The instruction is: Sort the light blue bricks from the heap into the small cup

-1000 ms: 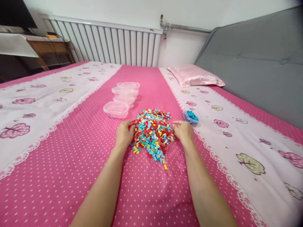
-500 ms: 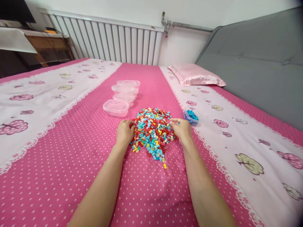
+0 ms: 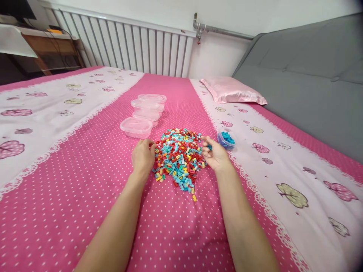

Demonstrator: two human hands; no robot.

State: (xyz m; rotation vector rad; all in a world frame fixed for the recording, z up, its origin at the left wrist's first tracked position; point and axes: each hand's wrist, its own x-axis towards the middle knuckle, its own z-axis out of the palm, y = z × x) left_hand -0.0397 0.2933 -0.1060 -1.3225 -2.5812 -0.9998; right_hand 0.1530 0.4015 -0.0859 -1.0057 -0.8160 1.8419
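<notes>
Bricks (image 3: 180, 160) | left hand (image 3: 143, 156), right hand (image 3: 216, 154) beside opposite edges | bedspread (image 3: 176, 230) nearside

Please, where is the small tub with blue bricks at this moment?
In the head view, the small tub sits right of the colourful brick pile, just beyond the right hand.

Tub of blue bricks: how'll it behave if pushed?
The tub looks like thin plastic, so probably light and flexible. Its blue bricks look loose, so may spill if tipped. The bedspread looks soft, so pushing may tilt it.
</notes>
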